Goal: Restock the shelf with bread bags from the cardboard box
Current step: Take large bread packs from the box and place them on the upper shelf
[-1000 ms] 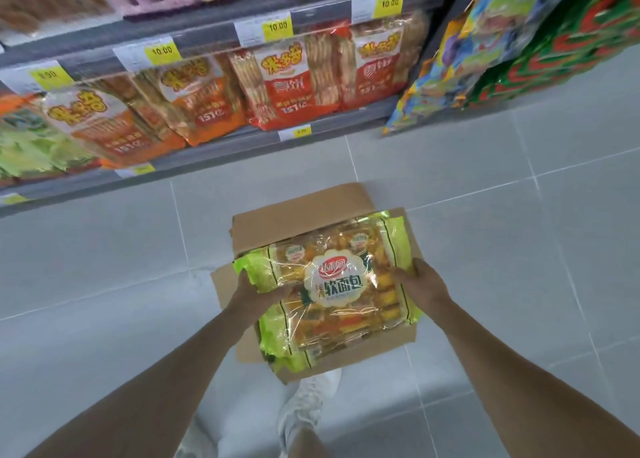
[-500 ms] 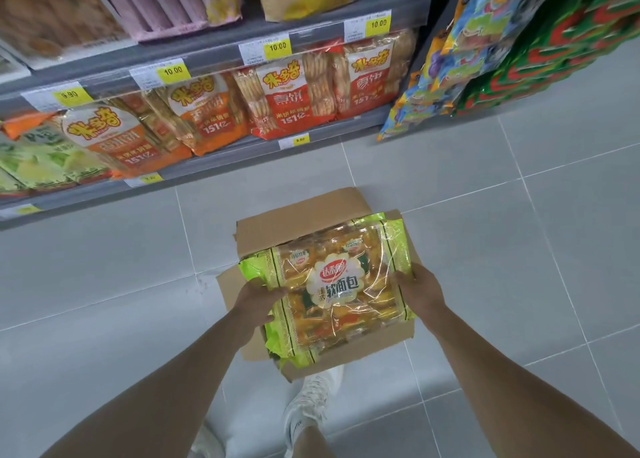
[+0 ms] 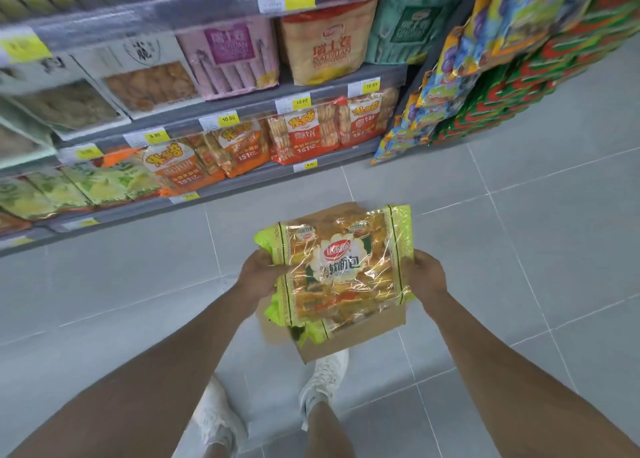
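A green and clear bread bag with orange rolls inside is held flat above the cardboard box on the floor. My left hand grips its left edge and my right hand grips its right edge. Another green bag shows inside the box under the held one. The shelf with priced snack bags runs along the upper left, beyond the box.
Orange rice-cracker bags fill the lower shelf, pink and yellow bags the one above. A stacked display of colourful packs stands at the right. My white shoes stand on grey floor tiles just behind the box.
Both hands have lifted the bread bag up out of the box. The view has tilted up, showing more of the shelves.
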Motion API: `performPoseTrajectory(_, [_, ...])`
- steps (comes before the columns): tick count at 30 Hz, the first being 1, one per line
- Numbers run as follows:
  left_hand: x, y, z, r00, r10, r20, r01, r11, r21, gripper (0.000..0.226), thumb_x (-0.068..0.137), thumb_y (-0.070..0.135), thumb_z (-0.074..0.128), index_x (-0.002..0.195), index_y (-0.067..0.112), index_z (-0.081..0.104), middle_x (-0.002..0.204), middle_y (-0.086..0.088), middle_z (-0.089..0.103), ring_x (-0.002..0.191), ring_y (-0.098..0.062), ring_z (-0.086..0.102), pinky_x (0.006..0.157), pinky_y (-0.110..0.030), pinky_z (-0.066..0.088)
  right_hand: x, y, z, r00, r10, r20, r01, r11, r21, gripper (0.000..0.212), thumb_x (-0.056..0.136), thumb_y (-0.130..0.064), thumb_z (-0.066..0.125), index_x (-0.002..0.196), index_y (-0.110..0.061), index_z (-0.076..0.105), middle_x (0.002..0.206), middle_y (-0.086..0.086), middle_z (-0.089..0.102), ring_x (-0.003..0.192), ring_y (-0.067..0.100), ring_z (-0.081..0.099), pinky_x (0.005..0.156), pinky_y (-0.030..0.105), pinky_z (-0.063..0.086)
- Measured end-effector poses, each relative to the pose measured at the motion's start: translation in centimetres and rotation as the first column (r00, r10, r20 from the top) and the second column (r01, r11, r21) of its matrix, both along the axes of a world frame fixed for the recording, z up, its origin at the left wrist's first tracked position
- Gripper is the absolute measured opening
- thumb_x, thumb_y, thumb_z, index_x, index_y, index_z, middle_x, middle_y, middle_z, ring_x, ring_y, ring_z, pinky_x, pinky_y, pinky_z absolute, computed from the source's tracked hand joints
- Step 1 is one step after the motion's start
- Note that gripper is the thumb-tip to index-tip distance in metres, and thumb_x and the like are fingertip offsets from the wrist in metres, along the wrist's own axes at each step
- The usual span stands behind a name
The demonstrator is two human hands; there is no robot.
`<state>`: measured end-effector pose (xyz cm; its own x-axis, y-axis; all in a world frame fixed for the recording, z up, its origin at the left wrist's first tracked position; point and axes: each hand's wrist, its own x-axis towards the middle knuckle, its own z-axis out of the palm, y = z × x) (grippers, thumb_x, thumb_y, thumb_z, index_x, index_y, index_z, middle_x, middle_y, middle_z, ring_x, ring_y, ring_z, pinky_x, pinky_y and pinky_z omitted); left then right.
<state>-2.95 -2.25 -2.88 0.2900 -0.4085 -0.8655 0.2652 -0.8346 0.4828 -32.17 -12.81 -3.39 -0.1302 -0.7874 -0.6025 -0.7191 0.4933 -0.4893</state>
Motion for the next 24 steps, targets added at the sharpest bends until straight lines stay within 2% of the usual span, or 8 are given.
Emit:
performPoseTrajectory(4, [4.2, 0.4, 9.0, 1.0, -0.008, 0.008, 0.009, 0.994, -0.109, 0.041, 0.086, 0.006, 0.075, 0.123, 0.01, 0.056, 0.132, -0.005, 0.059, 0.091, -0.018, 0.061, 0.079, -0.037, 0.054, 3.0, 0.7, 8.4, 0.996, -0.025, 0.086, 0.033, 0.996, -0.086, 0.024, 0.095, -0.017, 0.05, 0.074, -0.013, 0.061, 0.069, 0.003, 0.057, 0.066, 0.022, 0.051, 0.061, 0.031, 0.039])
performPoseTrajectory(9, [9.8, 2.1, 21.5, 0.997, -0.028, 0.076, 0.05, 0.953, -0.299, 0.033, 0.091, 0.011, 0.072, 0.119, 0.018, 0.057, 0.13, -0.002, 0.057, 0.11, -0.023, 0.061, 0.097, -0.049, 0.052, 7.8, 1.8, 20.3, 0.983, 0.053, 0.175, -0.005, 0.964, -0.266, 0.02, 0.097, -0.015, 0.055, 0.093, -0.024, 0.072, 0.087, -0.006, 0.069, 0.083, 0.016, 0.062, 0.069, 0.023, 0.046])
performPoseTrajectory(13, [14.6, 3.8, 31.0, 0.983, -0.043, 0.181, 0.122, 0.882, -0.455, 0.019, 0.094, 0.014, 0.068, 0.102, 0.027, 0.056, 0.121, 0.003, 0.06, 0.102, -0.024, 0.062, 0.082, -0.039, 0.053, 11.7, 3.7, 29.9, 0.969, 0.121, 0.217, -0.032, 0.927, -0.374, 0.018, 0.099, -0.015, 0.056, 0.091, -0.018, 0.071, 0.078, -0.003, 0.062, 0.077, 0.018, 0.056, 0.068, 0.03, 0.042])
performPoseTrajectory(16, [18.2, 5.5, 37.5, 0.977, -0.009, 0.211, 0.123, 0.837, -0.534, 0.022, 0.095, 0.013, 0.067, 0.11, 0.021, 0.054, 0.119, 0.009, 0.056, 0.083, -0.019, 0.059, 0.067, -0.036, 0.045, 14.8, 5.5, 36.5, 0.962, 0.146, 0.233, -0.028, 0.895, -0.445, 0.028, 0.1, -0.017, 0.056, 0.084, 0.006, 0.058, 0.076, 0.013, 0.052, 0.075, 0.026, 0.05, 0.064, 0.037, 0.036])
performPoseTrajectory(18, [20.7, 6.9, 41.4, 0.967, 0.004, 0.256, 0.149, 0.804, -0.575, 0.028, 0.094, 0.014, 0.069, 0.117, 0.019, 0.053, 0.12, 0.007, 0.055, 0.081, -0.014, 0.058, 0.068, -0.035, 0.048, 17.2, 6.6, 40.5, 0.957, 0.169, 0.237, -0.029, 0.867, -0.498, 0.035, 0.1, -0.016, 0.057, 0.104, 0.019, 0.056, 0.101, 0.035, 0.062, 0.095, 0.048, 0.06, 0.08, 0.051, 0.046])
performPoseTrajectory(20, [23.3, 8.5, 44.6, 0.949, 0.009, 0.316, 0.192, 0.779, -0.597, 0.04, 0.093, 0.019, 0.071, 0.128, 0.016, 0.052, 0.126, 0.005, 0.054, 0.088, -0.015, 0.062, 0.068, -0.033, 0.051, 19.6, 7.5, 44.0, 0.956, 0.189, 0.225, -0.034, 0.832, -0.554, 0.042, 0.099, -0.015, 0.059, 0.118, 0.022, 0.051, 0.126, 0.041, 0.05, 0.117, 0.054, 0.05, 0.097, 0.057, 0.041])
performPoseTrajectory(22, [25.7, 10.0, 47.5, 0.925, 0.036, 0.378, 0.227, 0.746, -0.626, 0.038, 0.092, 0.02, 0.073, 0.124, 0.016, 0.053, 0.128, 0.003, 0.056, 0.1, -0.019, 0.061, 0.07, -0.029, 0.05, 21.9, 8.4, 46.6, 0.952, 0.206, 0.225, -0.036, 0.808, -0.588, 0.043, 0.098, -0.017, 0.062, 0.123, 0.017, 0.056, 0.134, 0.034, 0.053, 0.125, 0.047, 0.052, 0.102, 0.048, 0.043])
performPoseTrajectory(24, [27.9, 11.6, 49.9, 0.91, 0.083, 0.406, 0.233, 0.708, -0.667, 0.035, 0.09, 0.015, 0.074, 0.119, 0.017, 0.055, 0.127, -0.001, 0.06, 0.104, -0.018, 0.059, 0.07, -0.026, 0.049, 24.5, 9.7, 49.1, 0.945, 0.22, 0.243, -0.029, 0.795, -0.605, 0.046, 0.097, -0.023, 0.064, 0.135, 0.002, 0.058, 0.14, 0.014, 0.058, 0.131, 0.03, 0.053, 0.108, 0.037, 0.039])
